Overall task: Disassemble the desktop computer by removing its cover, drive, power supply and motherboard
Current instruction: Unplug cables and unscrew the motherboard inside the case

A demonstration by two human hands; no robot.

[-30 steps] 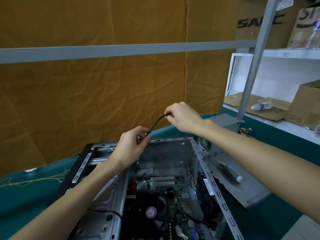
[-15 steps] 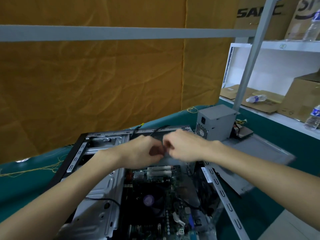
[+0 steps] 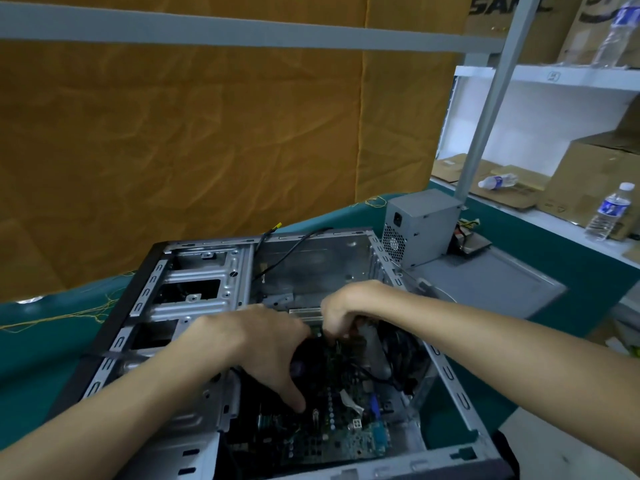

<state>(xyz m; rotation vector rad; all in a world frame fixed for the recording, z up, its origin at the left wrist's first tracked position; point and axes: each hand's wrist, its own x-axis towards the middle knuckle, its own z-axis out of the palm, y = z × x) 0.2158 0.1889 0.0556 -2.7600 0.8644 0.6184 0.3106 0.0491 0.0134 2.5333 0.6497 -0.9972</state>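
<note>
The open computer case [image 3: 194,289] lies on its side on the teal table, with the motherboard [image 3: 346,431] exposed inside. My left hand [image 3: 256,344] reaches over the dark CPU fan, thumb spread down toward the board and fingers stretched to the right. My right hand [image 3: 346,310] dips into the case beside it, its curled fingertips pinching a dark cable end near the expansion slots. A black cable [image 3: 287,258] with a yellow tip hangs over the case's far rim. The grey power supply [image 3: 420,226] stands outside on the removed cover panel [image 3: 491,282].
An orange cloth hangs behind the table. A grey frame post [image 3: 485,109] rises at the right. White shelves there hold cardboard boxes [image 3: 595,174] and water bottles [image 3: 609,213]. Yellow threads lie on the teal cloth at left.
Both hands came down from above the case's far rim into the case. The black cable they held up now hangs loose over that rim. The view tilted downward.
</note>
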